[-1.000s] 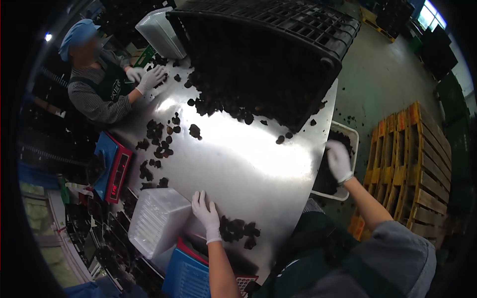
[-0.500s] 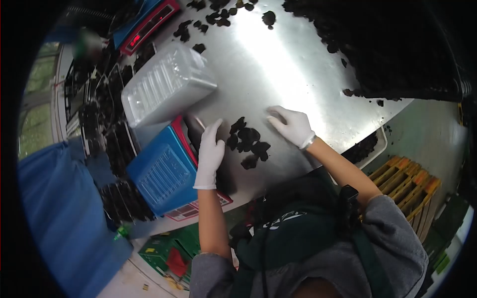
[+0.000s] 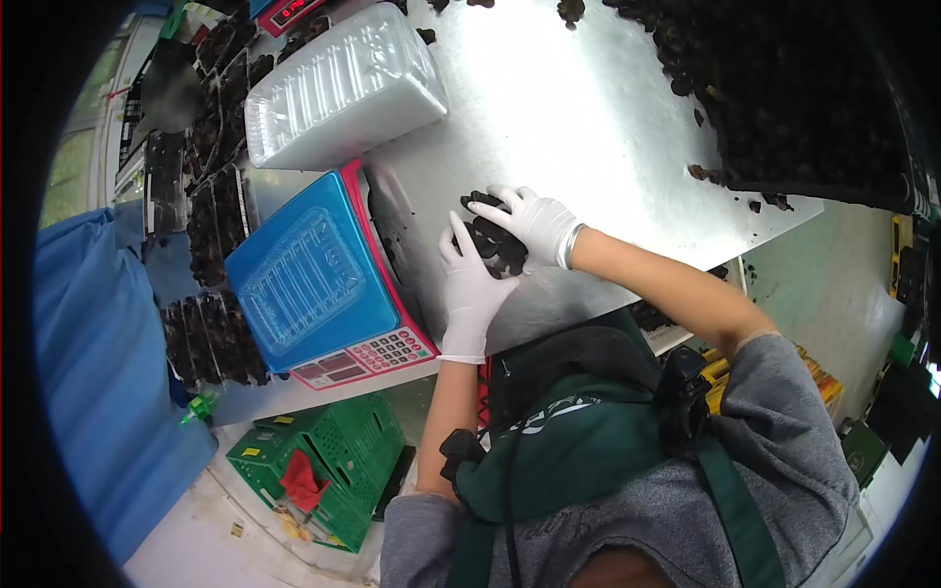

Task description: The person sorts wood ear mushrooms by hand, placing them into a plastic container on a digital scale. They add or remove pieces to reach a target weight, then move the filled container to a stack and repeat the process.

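Note:
Both my hands wear white gloves and close in around a small pile of dark, mushroom-like pieces (image 3: 498, 245) on the metal table. My left hand (image 3: 472, 292) presses on the pile's near left side, thumb and fingers curved round it. From the upper right, my right hand (image 3: 534, 223) has its fingers over the top of the same pieces. Left of my hands is a blue scale (image 3: 338, 230) with a red frame and a clear plastic tray (image 3: 304, 279) on its plate. A stack of clear containers (image 3: 343, 93) lies behind the scale.
A large dark heap of similar pieces (image 3: 784, 108) covers the right back of the metal table (image 3: 588, 118). Filled trays (image 3: 211, 230) line the left side. A second scale (image 3: 291, 12) is at the back. Green crates (image 3: 338, 461) are below the near edge.
My hands have come together around the pieces, which lay loosely spread between them before and are now gathered closer. The camera view has shifted, showing more of the scale's keypad and the green crates.

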`<state>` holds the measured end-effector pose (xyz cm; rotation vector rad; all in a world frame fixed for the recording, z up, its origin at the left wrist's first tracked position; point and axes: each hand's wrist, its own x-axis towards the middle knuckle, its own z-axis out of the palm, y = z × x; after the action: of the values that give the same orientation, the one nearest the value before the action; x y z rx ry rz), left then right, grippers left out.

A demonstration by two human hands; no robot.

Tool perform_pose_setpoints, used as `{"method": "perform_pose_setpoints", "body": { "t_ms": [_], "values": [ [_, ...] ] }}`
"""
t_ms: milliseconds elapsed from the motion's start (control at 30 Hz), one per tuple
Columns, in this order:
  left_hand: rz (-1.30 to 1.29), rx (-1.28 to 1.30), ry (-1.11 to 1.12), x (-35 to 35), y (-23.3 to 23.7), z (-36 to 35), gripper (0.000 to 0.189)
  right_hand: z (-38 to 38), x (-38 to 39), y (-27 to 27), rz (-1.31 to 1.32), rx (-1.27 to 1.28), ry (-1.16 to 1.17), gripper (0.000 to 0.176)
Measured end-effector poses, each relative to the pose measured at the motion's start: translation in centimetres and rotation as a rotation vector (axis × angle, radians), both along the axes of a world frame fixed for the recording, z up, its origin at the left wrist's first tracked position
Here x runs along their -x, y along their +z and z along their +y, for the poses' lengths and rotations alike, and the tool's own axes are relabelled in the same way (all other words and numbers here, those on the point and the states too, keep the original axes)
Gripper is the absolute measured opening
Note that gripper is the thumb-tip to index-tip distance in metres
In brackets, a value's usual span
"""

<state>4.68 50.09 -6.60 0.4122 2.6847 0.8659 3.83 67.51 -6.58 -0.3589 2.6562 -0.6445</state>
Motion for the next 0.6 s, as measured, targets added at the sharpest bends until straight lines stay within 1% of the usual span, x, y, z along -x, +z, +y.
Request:
{"method": "perform_pose_setpoints", "body": {
  "t_ms": [100, 133, 233, 267, 367, 400, 500, 533, 567, 600],
  "values": [
    [-0.107, -0.195, 0.058, 1.8, -2.5, 0.1, 0.093, -1.1, 1.0, -1.3, -0.058, 0.164, -0.116, 0.086],
    [-0.035, -0.213, 0.115, 2.0, -2.9, 0.6, 0.075, -1.4, 1.0, -2.0, -0.018, 0.240, -0.181, 0.070],
    [-0.132, -0.252, 0.174, 3.1, -2.7, 0.8, 0.066, -1.5, 1.0, -3.0, -0.046, 0.450, -0.311, 0.059],
    [-0.181, -0.354, 0.240, 3.2, -2.4, 0.8, 0.059, -1.2, 0.7, -3.2, 0.066, 0.562, -0.303, 0.051],
    [-0.311, -0.435, 0.189, 3.3, 1.6, 0.3, 0.053, -0.9, 0.1, -1.2, -0.055, 0.774, -0.362, 0.048],
    [-0.258, -0.583, 0.194, 2.9, 1.3, -0.2, 0.050, -1.1, -0.1, -0.2, -0.105, 0.874, -0.385, 0.046],
    [-0.222, -0.696, 0.237, 2.9, 5.6, -2.2, 0.050, -2.7, 0.6, 4.8, -0.208, 0.949, -0.370, 0.046],
    [-0.216, -0.741, 0.277, 3.0, 6.7, -3.5, 0.051, -3.9, 1.3, 6.0, -0.188, 1.072, -0.309, 0.043],
    [-0.211, -0.785, 0.313, 3.3, 7.9, -5.1, 0.052, -5.2, 2.3, 7.2, -0.029, 1.026, -0.211, 0.042],
    [-0.140, -0.728, 0.344, 3.7, 9.9, -6.6, 0.052, -7.2, 3.4, 7.3, 0.222, 1.009, -0.119, 0.041]
  ]
}}
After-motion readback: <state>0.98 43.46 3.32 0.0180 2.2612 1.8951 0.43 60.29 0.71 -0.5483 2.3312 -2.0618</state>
